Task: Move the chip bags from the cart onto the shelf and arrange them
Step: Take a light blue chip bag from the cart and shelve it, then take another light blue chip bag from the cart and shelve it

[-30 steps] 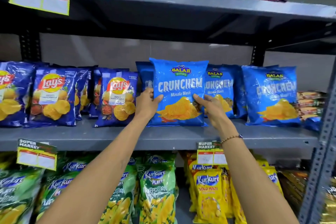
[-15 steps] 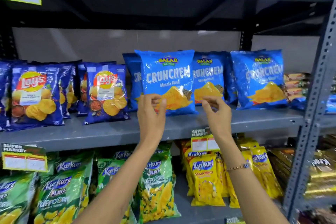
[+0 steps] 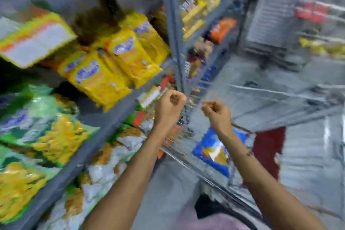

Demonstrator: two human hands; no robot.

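The view is blurred and tilted down to the right. A blue chip bag (image 3: 214, 151) lies inside the wire cart (image 3: 188, 153) at lower centre right. My left hand (image 3: 169, 105) hangs over the cart's near edge with its fingers curled and nothing in it. My right hand (image 3: 214, 111) is above the blue bag, also curled shut and holding nothing. The shelf with the blue bags is out of frame.
Lower shelves at the left hold yellow bags (image 3: 112, 61) and green bags (image 3: 46, 132). A grey shelf upright (image 3: 175, 43) stands just behind my hands. A second wire cart (image 3: 291, 15) with red parts stands at the far right on the grey floor.
Both hands let go of the blue bag on the shelf and dropped away. The view swung down and right from the shelf to the cart.
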